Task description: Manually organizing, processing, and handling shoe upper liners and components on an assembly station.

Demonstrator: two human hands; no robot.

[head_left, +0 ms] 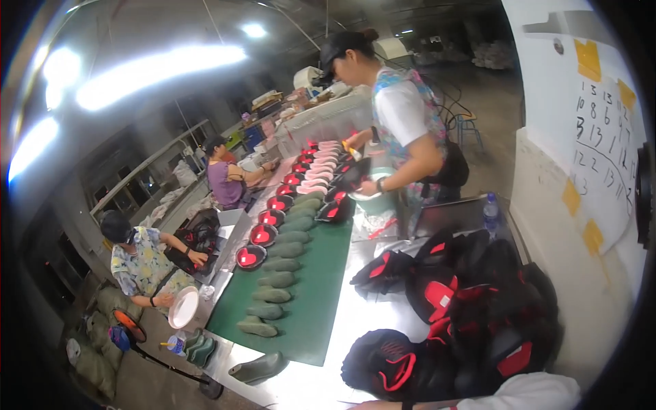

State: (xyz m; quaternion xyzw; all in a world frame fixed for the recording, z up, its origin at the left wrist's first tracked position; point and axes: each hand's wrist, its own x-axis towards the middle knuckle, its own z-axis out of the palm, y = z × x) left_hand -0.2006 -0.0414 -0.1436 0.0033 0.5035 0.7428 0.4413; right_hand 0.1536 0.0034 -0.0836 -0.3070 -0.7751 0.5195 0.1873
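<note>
Black-and-red shoe uppers [459, 321] lay heaped on the near end of a metal bench [365, 311], beside a person's right hand [377, 406], which the lower edge cut off so far that its opening and grip could not be told; the left hand was out of view. Beyond, green shoe lasts [276, 279] lined a green mat [314, 307]. At left, a co-worker in a patterned shirt [150, 256] had a hand at a white bowl [184, 309]; at right, another in a floral apron [393, 83] leaned over the bench. Farther off, a third wore purple [224, 183], and tube lights [160, 75] glared overhead.
</note>
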